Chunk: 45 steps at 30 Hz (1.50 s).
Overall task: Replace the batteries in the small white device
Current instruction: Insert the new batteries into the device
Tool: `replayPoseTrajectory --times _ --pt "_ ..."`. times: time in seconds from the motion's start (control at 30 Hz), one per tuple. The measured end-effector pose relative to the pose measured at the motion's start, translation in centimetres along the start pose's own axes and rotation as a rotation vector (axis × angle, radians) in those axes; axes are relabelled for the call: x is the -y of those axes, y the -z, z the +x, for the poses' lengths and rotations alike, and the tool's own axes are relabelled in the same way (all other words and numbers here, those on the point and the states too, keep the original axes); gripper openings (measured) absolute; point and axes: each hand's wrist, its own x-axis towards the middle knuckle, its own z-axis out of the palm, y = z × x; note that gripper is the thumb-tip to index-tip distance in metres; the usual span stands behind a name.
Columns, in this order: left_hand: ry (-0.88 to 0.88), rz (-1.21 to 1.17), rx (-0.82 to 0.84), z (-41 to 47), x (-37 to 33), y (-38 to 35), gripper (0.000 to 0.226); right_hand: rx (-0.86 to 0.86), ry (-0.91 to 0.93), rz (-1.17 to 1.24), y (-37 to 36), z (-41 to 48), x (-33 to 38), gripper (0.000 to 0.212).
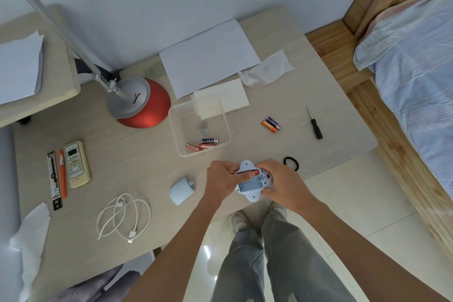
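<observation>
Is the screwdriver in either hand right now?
No. The screwdriver lies on the desk to the right of the two loose batteries, while both hands hold the white device.

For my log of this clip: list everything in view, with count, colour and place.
device: 1, white, held open at desk edge
cover: 1, white, left of hands
tray: 1, clear, desk centre
tray batteries: about 4, mostly red
loose batteries: 2, orange and blue, right of tray
screwdriver: 1, black, far right
hair tie: 1, black
lamp: 1, red and silver
remote: 1, cream, left
cable: 1, white
paper: 1 sheet, white, back
tissue: 1, white
left hand: holds device
right hand: holds device, thumb on a red battery
</observation>
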Motion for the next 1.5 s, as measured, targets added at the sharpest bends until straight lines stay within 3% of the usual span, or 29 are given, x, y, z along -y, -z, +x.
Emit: replayPoseTrajectory --times 0.23,0.47,0.57,0.7,0.77,0.83,0.93,1.07,1.37,1.5 --pt "-0.045 -0.129 0.045 -1.7 0.6 0.3 0.042 -0.001 0.001 -0.001 -0.1 0.2 -0.2 0.062" --pt "-0.103 -0.323 0.172 -4.9 3.1 1.1 0.087 -0.028 0.026 0.024 -0.6 0.9 0.7 0.059" --pt "-0.144 -0.335 0.096 -4.2 3.8 0.9 0.087 -0.002 0.057 0.001 -0.3 1.2 1.2 0.059" --pt "-0.097 -0.395 0.059 -4.1 3.6 1.0 0.081 0.133 0.063 -0.046 2.9 2.5 0.5 0.076" --pt "-0.061 -0.439 0.069 -4.2 3.6 0.8 0.076 0.079 -0.026 0.098 5.2 3.5 0.0 0.063" --pt "-0.051 -0.463 0.068 -4.2 3.6 0.6 0.073 -0.130 -0.104 0.181 6.9 5.0 -0.6 0.041" --pt "-0.032 -0.476 0.052 -4.2 3.4 0.7 0.077 -0.308 -0.122 -0.015 7.5 7.2 -0.9 0.022" --pt "-0.021 -0.488 0.056 -4.3 3.3 0.9 0.078 -0.257 -0.131 -0.276 6.9 9.1 -0.3 0.019" --pt "-0.008 -0.508 0.058 -4.5 2.8 0.8 0.076 -0.284 -0.065 -0.465 5.4 9.6 -1.2 0.027" --pt "-0.004 -0.549 0.043 -4.9 2.6 0.6 0.075 -0.319 0.010 -0.471 5.5 8.5 -1.2 0.021"
